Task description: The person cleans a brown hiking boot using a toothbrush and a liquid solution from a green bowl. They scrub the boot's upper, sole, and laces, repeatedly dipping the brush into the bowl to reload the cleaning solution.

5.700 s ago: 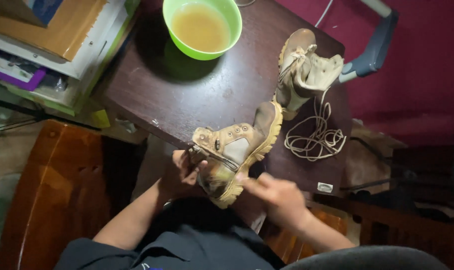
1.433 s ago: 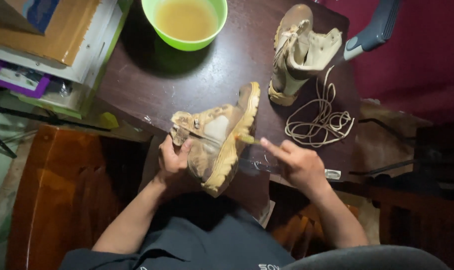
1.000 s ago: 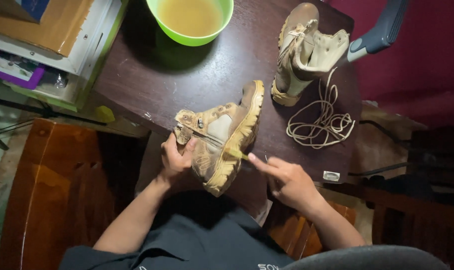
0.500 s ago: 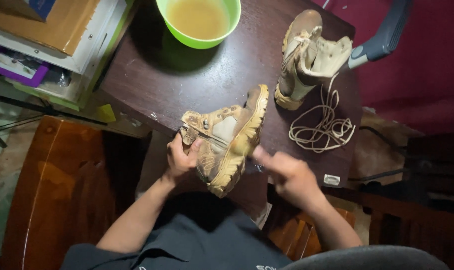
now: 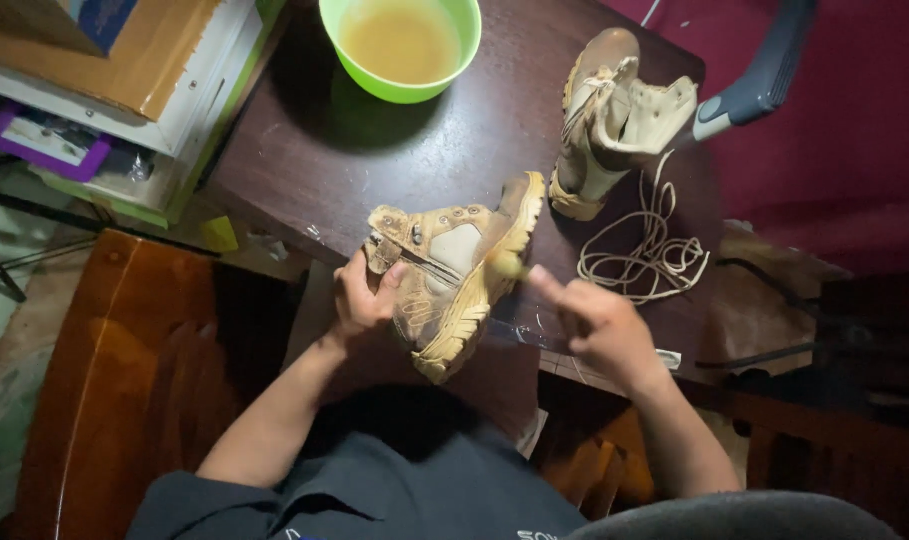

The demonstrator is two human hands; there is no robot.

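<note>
left hand (image 5: 362,300) gripping tan boot (image 5: 452,270) by the ankle/shaft end, fingers wrapped round the upper, boot held on its side over the near edge of the dark wooden table (image 5: 304,150), sole facing right. boot: suede-like tan upper, mesh side panel, metal eyelets, chunky lugged rubber sole, laces out

right hand (image 5: 594,320) closed on a small brush-like tool (image 5: 507,265), pale blurred tip right at the sole edge; too blurred to tell if it touches

second boot (image 5: 609,115) same kind, standing upright further back on the table, tongue flopped open, well apart from the held one. loose coil of cream lace (image 5: 644,250) lies just beside it, between it and the right hand

green plastic bowl (image 5: 400,45) at the far edge, round, holding murky yellowish liquid. blue-grey handle (image 5: 759,80) pokes in from top right behind the upright boot. stack of boxes and books (image 5: 104,80) to the left, brown glossy wooden chair (image 5: 124,370) below them

nothing sits between hands and held boot
</note>
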